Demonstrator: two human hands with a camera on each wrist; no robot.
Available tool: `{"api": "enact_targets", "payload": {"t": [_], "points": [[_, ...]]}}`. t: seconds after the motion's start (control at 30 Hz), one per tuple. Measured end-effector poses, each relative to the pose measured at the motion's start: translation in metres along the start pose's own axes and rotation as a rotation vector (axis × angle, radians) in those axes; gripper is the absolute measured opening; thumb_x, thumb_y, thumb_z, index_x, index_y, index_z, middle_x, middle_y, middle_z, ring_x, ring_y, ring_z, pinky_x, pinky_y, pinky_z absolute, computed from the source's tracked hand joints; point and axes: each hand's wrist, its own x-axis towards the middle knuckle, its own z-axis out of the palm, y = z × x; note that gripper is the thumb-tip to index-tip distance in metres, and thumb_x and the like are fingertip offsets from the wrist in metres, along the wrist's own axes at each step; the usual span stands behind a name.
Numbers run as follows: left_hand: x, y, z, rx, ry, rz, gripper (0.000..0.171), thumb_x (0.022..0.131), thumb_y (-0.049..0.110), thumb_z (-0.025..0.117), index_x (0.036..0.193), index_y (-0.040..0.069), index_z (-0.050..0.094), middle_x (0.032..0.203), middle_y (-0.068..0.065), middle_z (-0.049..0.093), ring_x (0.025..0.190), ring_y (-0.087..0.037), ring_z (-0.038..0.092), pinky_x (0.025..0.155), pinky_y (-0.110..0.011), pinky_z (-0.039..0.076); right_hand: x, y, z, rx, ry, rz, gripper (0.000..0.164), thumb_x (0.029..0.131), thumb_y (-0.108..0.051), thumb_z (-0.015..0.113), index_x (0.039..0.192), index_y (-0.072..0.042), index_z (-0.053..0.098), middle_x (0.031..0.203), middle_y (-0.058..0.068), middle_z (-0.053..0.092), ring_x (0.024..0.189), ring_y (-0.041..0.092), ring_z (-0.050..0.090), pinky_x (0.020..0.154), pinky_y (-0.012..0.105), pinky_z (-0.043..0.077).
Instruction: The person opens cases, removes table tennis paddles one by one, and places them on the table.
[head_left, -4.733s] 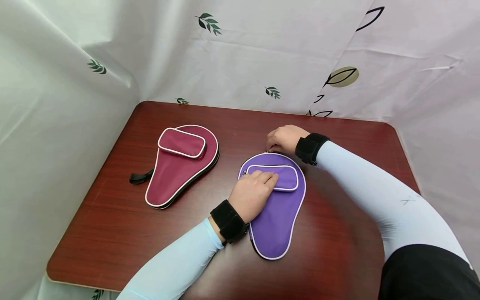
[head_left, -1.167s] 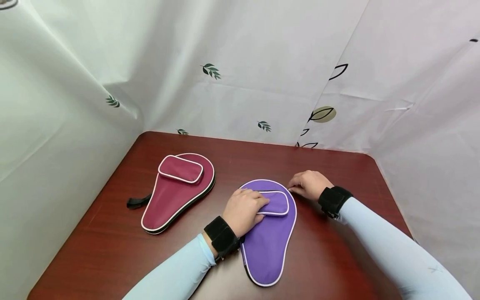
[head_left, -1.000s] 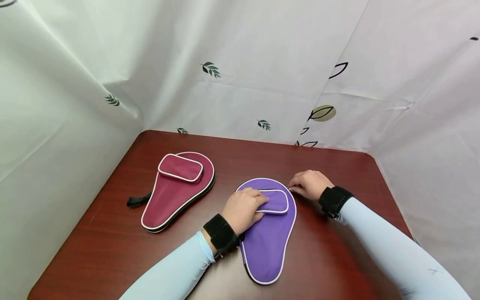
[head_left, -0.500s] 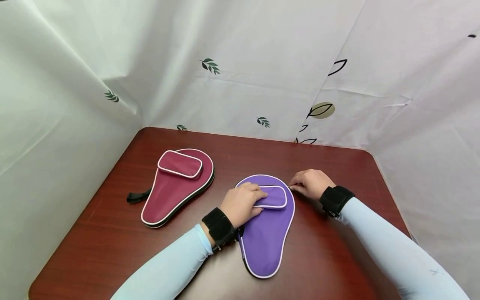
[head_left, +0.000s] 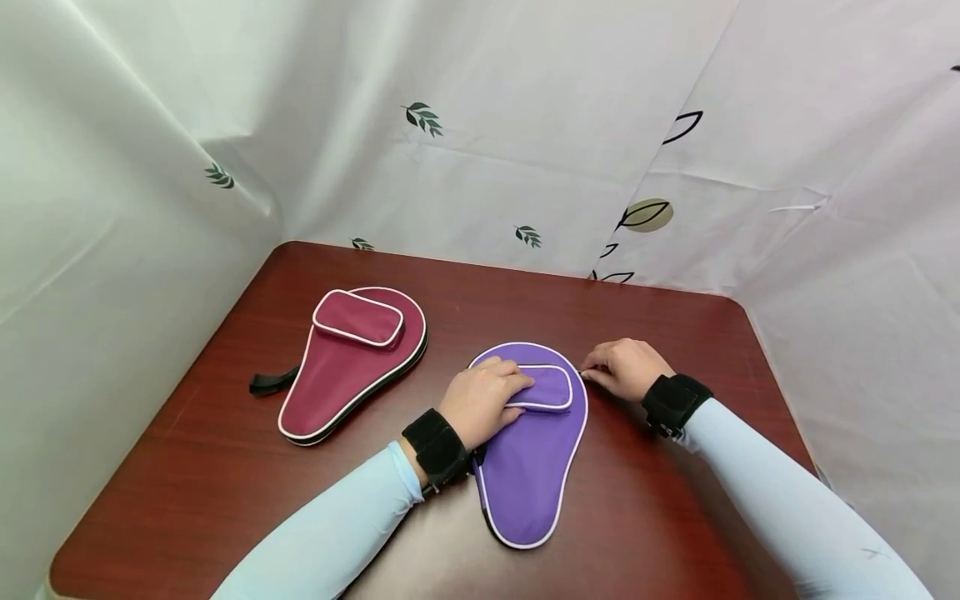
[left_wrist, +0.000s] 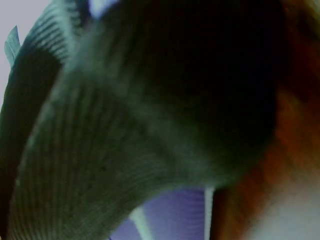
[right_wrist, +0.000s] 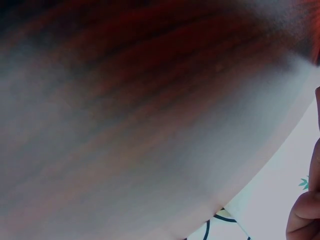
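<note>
A purple table tennis paddle case (head_left: 525, 475) with white piping lies on the table, narrow end toward me. My left hand (head_left: 480, 404) holds the left end of its front pocket (head_left: 546, 387), fingers over the top and thumb along the lower edge. At the case's upper right rim, my right hand (head_left: 626, 369) pinches a small dark zipper pull, mostly hidden by the fingertips. In the left wrist view a black strap covers most of the picture, with some purple case (left_wrist: 175, 215) below. Only fingers (right_wrist: 306, 212) show at the right wrist view's edge.
A maroon paddle case (head_left: 337, 375) of the same shape, with a black wrist loop (head_left: 272, 382), lies to the left. The brown wooden table (head_left: 187, 467) has rounded corners. White leaf-printed cloth (head_left: 465, 192) hangs behind it and at both sides.
Since the oldest frame, my right hand has travelled from the case's top round to its upper right rim. My left thumb has come to the pocket's lower edge. Lately the hands barely move.
</note>
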Motion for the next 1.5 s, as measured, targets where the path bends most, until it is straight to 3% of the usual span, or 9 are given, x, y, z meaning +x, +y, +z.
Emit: {"api": "enact_targets", "payload": {"t": [0.27, 0.93, 1.5], "points": [[0.003, -0.003, -0.001, -0.002, -0.008, 0.008, 0.037, 0.095, 0.024, 0.088, 0.131, 0.019, 0.08, 0.124, 0.003, 0.075, 0.119, -0.019, 0.066, 0.097, -0.038, 0.06, -0.002, -0.001, -0.002, 0.013, 0.012, 0.014, 0.007, 0.095, -0.013, 0.086, 0.101, -0.018, 0.085, 0.096, -0.007, 0.079, 0.087, 0.016, 0.076, 0.077, 0.044, 0.063], [0.013, -0.022, 0.001, -0.041, 0.0, -0.062, 0.039, 0.095, 0.023, 0.089, 0.132, 0.018, 0.08, 0.129, -0.001, 0.075, 0.123, -0.021, 0.066, 0.092, -0.045, 0.063, 0.002, 0.0, -0.002, 0.015, 0.014, 0.011, 0.005, 0.098, -0.015, 0.084, 0.102, -0.017, 0.085, 0.098, -0.005, 0.079, 0.088, 0.017, 0.076, 0.078, 0.045, 0.062], [0.02, -0.036, 0.003, -0.053, -0.001, -0.104, 0.04, 0.095, 0.026, 0.089, 0.134, 0.019, 0.079, 0.13, -0.001, 0.075, 0.125, -0.021, 0.065, 0.098, -0.043, 0.06, -0.004, -0.005, 0.004, 0.032, 0.032, 0.014, 0.004, 0.096, -0.016, 0.086, 0.099, -0.015, 0.083, 0.095, -0.007, 0.077, 0.084, 0.014, 0.073, 0.075, 0.043, 0.061]]}}
